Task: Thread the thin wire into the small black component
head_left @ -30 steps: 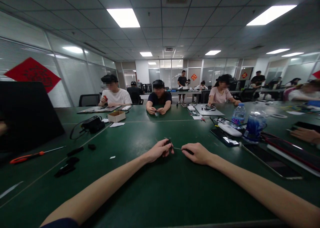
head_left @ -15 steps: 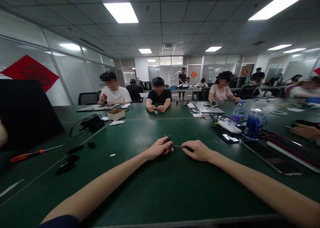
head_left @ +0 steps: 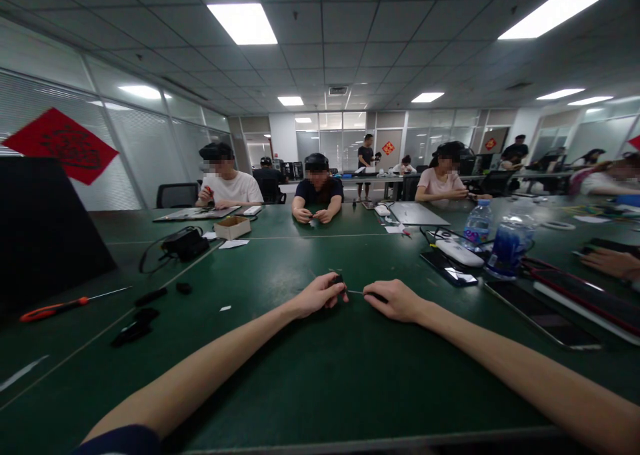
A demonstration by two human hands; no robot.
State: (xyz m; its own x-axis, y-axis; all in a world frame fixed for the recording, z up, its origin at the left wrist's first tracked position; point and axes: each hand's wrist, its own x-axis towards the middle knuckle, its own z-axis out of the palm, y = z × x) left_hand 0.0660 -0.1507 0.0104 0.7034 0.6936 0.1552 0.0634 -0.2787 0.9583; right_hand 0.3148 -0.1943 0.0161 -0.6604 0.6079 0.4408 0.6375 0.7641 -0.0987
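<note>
In the head view, my left hand [head_left: 320, 295] is closed around a small black part [head_left: 339, 280], mostly hidden by the fingers, so its kind does not show. My right hand [head_left: 397, 300] wraps over the dark handle of a thin screwdriver [head_left: 356, 292]. Its slim metal shaft runs leftward to the black part; whether the tip touches it is too small to tell. Both hands rest low over the green table [head_left: 345, 382].
An orange-handled screwdriver [head_left: 55, 308] and black pieces [head_left: 135, 328] lie at left. A black bag-like case [head_left: 184, 243] and small cardboard box [head_left: 232, 227] stand farther back. At right are phones [head_left: 543, 314], a white device [head_left: 459, 252] and water bottles [head_left: 509, 245]. Co-workers sit around.
My hands stay almost in place, with the screwdriver and black part held as before. Across the table at right, a co-worker's hands have moved, and the object on the grey laptop-like panel is gone.
</note>
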